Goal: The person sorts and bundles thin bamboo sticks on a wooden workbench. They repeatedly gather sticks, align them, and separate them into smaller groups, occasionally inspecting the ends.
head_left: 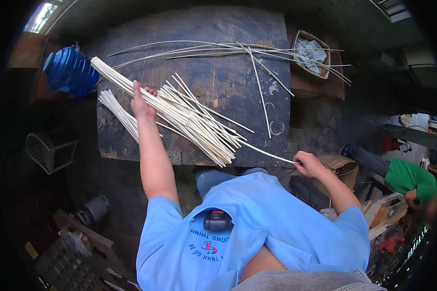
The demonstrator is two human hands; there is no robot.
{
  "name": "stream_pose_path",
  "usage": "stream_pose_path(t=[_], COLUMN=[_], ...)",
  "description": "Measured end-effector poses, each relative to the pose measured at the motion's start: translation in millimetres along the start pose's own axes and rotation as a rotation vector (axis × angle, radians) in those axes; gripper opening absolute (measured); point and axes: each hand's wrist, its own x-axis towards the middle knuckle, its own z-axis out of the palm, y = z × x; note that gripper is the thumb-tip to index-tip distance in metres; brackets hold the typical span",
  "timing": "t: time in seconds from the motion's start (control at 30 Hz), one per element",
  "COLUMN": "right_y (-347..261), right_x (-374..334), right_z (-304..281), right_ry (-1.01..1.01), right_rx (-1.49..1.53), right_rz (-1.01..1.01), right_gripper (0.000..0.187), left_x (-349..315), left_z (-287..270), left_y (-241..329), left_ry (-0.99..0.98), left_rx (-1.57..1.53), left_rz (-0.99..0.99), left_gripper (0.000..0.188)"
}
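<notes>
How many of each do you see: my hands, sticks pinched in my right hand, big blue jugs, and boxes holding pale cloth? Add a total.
Hands: 2, the left hand and the right hand
Stick pinched in the right hand: 1
Blue jug: 1
Box holding pale cloth: 1
Total: 5
</notes>
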Motion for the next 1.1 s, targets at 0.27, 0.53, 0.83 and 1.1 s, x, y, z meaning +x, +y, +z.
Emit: stream_pose_path(t=[0.27, 0.53, 0.83, 1.1], right_y=[24, -89, -228, -205], right_x=[82, 204, 184, 180], right_z=[34, 15, -2, 19], right_ry=[0.428, 0.458, 0.184, -0.099], right_rx=[-0.025, 0.272, 0.149, 0.105], right_rz=[0.024, -0.253, -0.723, -0.708], right_gripper=[0.01, 0.021, 0.014, 0.01], left_x=[-34, -105, -144, -154], left_z=[-6, 42, 68, 61], left_y=[63, 22, -10, -30], left_ry=[-0.456, -0.825, -0.886, -0.808], left_rx=[-0.579, -0.525, -0.132, 0.015], left_rz=[-0.224, -0.256, -0.279, -0.246], left_gripper=[0.055, 0.068, 0.057, 0.046])
